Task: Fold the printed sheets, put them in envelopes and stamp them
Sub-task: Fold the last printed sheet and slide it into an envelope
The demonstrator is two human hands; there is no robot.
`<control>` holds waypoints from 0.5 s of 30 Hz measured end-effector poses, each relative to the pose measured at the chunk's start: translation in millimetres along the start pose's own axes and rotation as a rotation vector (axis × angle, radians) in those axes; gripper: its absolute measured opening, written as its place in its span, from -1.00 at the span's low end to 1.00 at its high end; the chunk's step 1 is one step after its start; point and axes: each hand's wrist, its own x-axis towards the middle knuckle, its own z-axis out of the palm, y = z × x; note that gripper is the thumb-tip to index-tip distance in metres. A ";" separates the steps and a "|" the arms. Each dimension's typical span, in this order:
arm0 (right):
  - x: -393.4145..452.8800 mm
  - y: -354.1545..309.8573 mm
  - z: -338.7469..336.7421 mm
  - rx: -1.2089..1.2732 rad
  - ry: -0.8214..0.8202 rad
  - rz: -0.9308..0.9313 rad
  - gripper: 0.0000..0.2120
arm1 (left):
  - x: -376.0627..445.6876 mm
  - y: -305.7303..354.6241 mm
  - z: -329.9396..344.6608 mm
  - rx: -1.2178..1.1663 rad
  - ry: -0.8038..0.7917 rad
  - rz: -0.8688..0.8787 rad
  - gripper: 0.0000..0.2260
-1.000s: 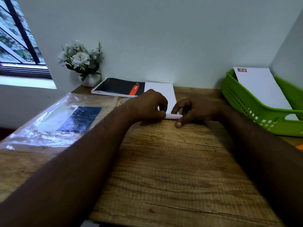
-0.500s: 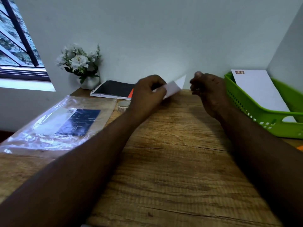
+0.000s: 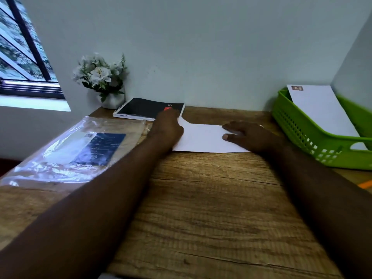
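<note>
- a white sheet of paper (image 3: 203, 138) is lying flat on the wooden desk (image 3: 201, 198), toward the far side, between the two hands.
- the left hand (image 3: 168, 127) is resting on the sheet's left edge; the far left corner of the paper is curling up beside it. its fingers are pointing away from the camera and are blurred, so i cannot tell whether they are pinching the paper or only pressing on it.
- the right hand (image 3: 245, 135) is lying palm down on the right part of the sheet, fingers straight and spread a little, pressing the paper onto the desk.
- a green plastic basket (image 3: 298, 133) is sitting at the right edge of the desk, near the right hand but not touching it.
- a white envelope (image 3: 320, 109) is leaning inside the basket, with a small stamp (image 3: 297, 88) showing in its upper left corner.
- a clear plastic packet (image 3: 66, 150) with a dark blue printed insert is lying on the left side of the desk, partly under the left forearm.
- a black spiral notebook (image 3: 145, 108) is lying against the back wall, just beyond the left hand.
- a small white pot of white flowers (image 3: 100, 77) is standing in the far left corner, beside the notebook.
- a barred window (image 3: 22, 63) is showing at the upper left.
</note>
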 end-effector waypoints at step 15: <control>0.7 -14.2 12.4 -0.334 -0.205 0.023 -0.17 | -17.9 21.5 38.9 0.402 -0.433 0.161 -0.48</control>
